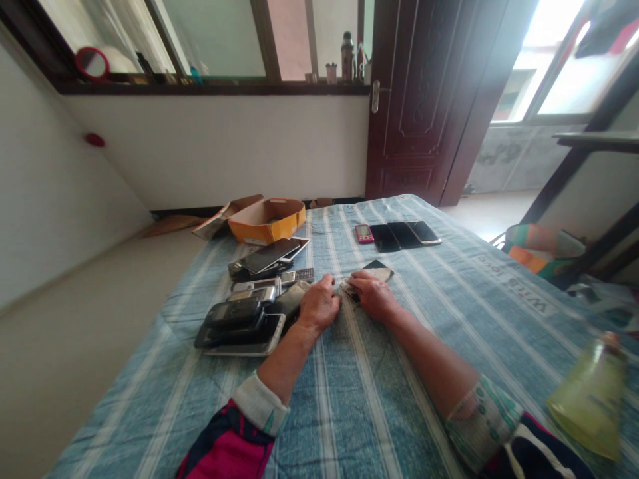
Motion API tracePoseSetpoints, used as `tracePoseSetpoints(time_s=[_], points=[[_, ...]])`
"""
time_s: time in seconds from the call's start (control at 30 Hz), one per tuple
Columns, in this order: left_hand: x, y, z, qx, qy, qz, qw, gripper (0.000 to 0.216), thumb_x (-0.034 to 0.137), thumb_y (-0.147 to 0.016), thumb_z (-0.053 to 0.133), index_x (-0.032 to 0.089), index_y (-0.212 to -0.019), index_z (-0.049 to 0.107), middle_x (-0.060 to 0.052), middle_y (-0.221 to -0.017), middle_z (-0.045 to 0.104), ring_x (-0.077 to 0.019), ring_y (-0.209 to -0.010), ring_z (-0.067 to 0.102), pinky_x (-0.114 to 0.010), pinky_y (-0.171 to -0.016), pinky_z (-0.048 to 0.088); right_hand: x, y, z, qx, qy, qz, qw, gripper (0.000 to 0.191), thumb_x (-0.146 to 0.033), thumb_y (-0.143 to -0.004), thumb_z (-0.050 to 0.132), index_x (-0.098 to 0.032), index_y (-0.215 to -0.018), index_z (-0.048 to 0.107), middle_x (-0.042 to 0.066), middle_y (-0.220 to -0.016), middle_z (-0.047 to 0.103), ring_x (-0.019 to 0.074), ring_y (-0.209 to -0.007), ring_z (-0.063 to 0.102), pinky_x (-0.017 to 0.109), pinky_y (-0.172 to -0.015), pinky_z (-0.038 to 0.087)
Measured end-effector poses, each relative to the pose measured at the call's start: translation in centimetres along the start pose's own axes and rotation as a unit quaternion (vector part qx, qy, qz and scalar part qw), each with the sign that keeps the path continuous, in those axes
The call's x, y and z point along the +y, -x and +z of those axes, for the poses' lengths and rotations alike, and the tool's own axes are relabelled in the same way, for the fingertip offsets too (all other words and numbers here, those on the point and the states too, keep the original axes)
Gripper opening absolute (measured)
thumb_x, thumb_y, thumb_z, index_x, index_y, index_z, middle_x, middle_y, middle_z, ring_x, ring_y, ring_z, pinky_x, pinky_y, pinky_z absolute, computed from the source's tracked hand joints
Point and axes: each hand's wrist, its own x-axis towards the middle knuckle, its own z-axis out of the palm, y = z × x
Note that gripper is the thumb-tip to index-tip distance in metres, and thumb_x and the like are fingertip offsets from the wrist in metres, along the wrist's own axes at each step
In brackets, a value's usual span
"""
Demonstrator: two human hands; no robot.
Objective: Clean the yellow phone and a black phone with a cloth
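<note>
My left hand (318,303) and my right hand (372,295) rest side by side on the striped blue cloth (359,392), both with fingers curled. Between them they pinch a small greyish object (345,287) that I cannot make out. A dark phone (378,269) lies just beyond my right hand. A heap of several old phones (254,303) sits directly left of my left hand. Farther back, a small pink phone (364,233) lies in a row with three dark smartphones (404,235).
An orange cardboard box (268,220) with an open flap stands at the table's far left corner. A blurred yellow-green bottle (592,396) is near the right front edge. A dark wooden door (429,100) and a window sill with small items lie beyond.
</note>
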Motion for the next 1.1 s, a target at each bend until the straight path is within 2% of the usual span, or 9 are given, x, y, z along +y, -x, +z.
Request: tracePoseSetpoints(time_s=[0.13,0.27,0.37,0.5,0.6,0.7,0.8,0.93,1.1], points=[[0.4,-0.6,0.2,0.001,-0.015,-0.005,1.000,0.032,0.025,-0.081,0.059,0.018,-0.113,0.057,-0.007,-0.087,0.071,-0.0239,-0.085,0.067,-0.029,-0.070,0.046,0.0,0.0,0.0,-0.002,-0.003,0.000,1.000,0.027,-0.015,-0.091,0.044,-0.020,-0.097,0.070,0.007,-0.112,0.064,0.0189,-0.102,0.058,0.027,-0.085,0.043],[0.6,-1.0,0.5,0.004,-0.011,0.020,1.000,0.018,0.022,-0.084,0.053,0.021,-0.096,0.066,-0.007,-0.092,0.071,-0.0250,-0.092,0.066,-0.030,-0.076,0.046,0.2,0.0,0.2,-0.001,-0.005,-0.001,1.000,0.027,-0.014,-0.091,0.043,-0.020,-0.094,0.070,0.007,-0.112,0.064,0.0183,-0.101,0.058,0.026,-0.085,0.042],[0.5,-1.0,0.7,0.012,0.003,0.028,1.000,0.019,0.020,-0.086,0.049,0.019,-0.084,0.067,-0.009,-0.094,0.069,-0.0260,-0.094,0.065,-0.032,-0.079,0.046,0.3,0.0,0.2,0.000,-0.007,-0.001,1.000,0.027,-0.015,-0.092,0.043,-0.021,-0.095,0.070,0.006,-0.112,0.064,0.0174,-0.101,0.058,0.025,-0.085,0.042],[0.0,-0.8,0.4,0.026,0.048,0.030,0.998,0.019,0.019,-0.086,0.048,0.018,-0.082,0.067,-0.009,-0.092,0.068,-0.0240,-0.092,0.064,-0.032,-0.080,0.046,0.3,0.0,0.2,0.000,-0.007,0.001,1.000,0.028,-0.015,-0.091,0.043,-0.021,-0.097,0.070,0.006,-0.113,0.064,0.0175,-0.102,0.058,0.025,-0.086,0.042],[-0.5,-0.5,0.1,0.029,0.102,0.026,0.994,0.016,0.016,-0.081,0.050,0.018,-0.075,0.065,-0.006,-0.083,0.068,-0.0203,-0.085,0.063,-0.029,-0.077,0.046,0.3,0.0,0.2,0.002,-0.005,-0.002,1.000,0.029,-0.015,-0.091,0.043,-0.022,-0.099,0.070,0.006,-0.112,0.065,0.0177,-0.103,0.058,0.025,-0.087,0.042],[-1.0,0.0,-0.2,0.021,0.163,0.015,0.986,0.016,0.015,-0.077,0.050,0.017,-0.066,0.061,-0.003,-0.068,0.066,-0.0167,-0.072,0.063,-0.024,-0.065,0.047,0.3,0.0,0.2,0.004,0.000,-0.001,1.000,0.030,-0.015,-0.090,0.043,-0.023,-0.100,0.070,0.005,-0.110,0.065,0.0174,-0.102,0.057,0.025,-0.087,0.042],[-1.2,0.8,-0.5,0.004,0.270,-0.030,0.962,0.013,0.021,-0.077,0.051,0.016,-0.069,0.060,-0.003,-0.066,0.067,-0.0162,-0.063,0.064,-0.021,-0.049,0.044,0.3,0.0,0.2,0.001,0.007,0.000,1.000,0.029,-0.015,-0.090,0.043,-0.022,-0.099,0.070,0.005,-0.111,0.065,0.0176,-0.101,0.058,0.025,-0.085,0.043],[-1.3,1.6,-0.8,-0.026,0.471,-0.113,0.875,0.011,0.023,-0.064,0.064,0.016,-0.066,0.057,-0.003,-0.061,0.064,-0.0188,-0.063,0.067,-0.018,-0.040,0.037,0.3,0.0,0.2,0.000,0.012,-0.001,1.000,0.030,-0.016,-0.092,0.042,-0.021,-0.098,0.070,0.006,-0.112,0.064,0.0182,-0.102,0.057,0.026,-0.085,0.043],[-1.3,1.8,-0.3,-0.030,0.472,-0.101,0.875,0.013,0.023,-0.060,0.065,0.017,-0.065,0.056,0.002,-0.057,0.058,-0.0159,-0.054,0.063,-0.018,-0.038,0.036,0.2,0.0,0.1,-0.006,0.009,0.003,1.000,0.030,-0.016,-0.091,0.042,-0.021,-0.101,0.070,0.006,-0.115,0.063,0.0184,-0.103,0.058,0.026,-0.086,0.043]])
